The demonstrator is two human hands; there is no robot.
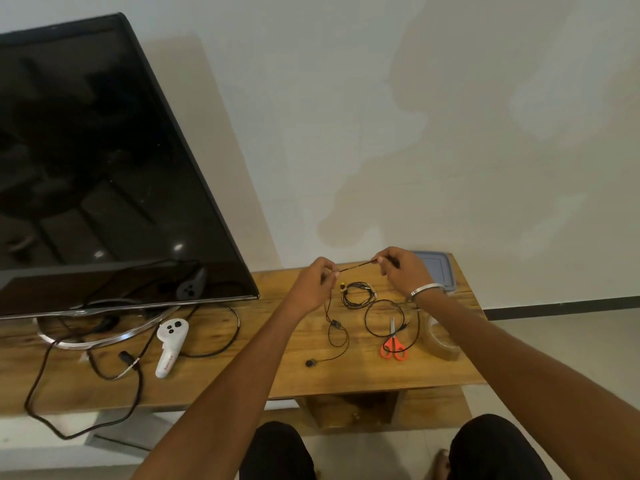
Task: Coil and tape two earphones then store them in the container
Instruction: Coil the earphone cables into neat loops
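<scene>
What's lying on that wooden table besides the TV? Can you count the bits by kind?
Earphones: 2, one coiled, one held stretched between both hands
Scissors: 1
Tape roll: 1
Container: 1
White controller: 1
Total: 6, leaving aside the loose cables by the TV.

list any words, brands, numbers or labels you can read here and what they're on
None can be read for certain.
White controller: red lettering on its handle, too small and blurred to read.
Tape roll: no print visible.
Orange scissors: no marking visible.
Container lid: plain, no label seen.
TV: dark screen, no logo legible.
</scene>
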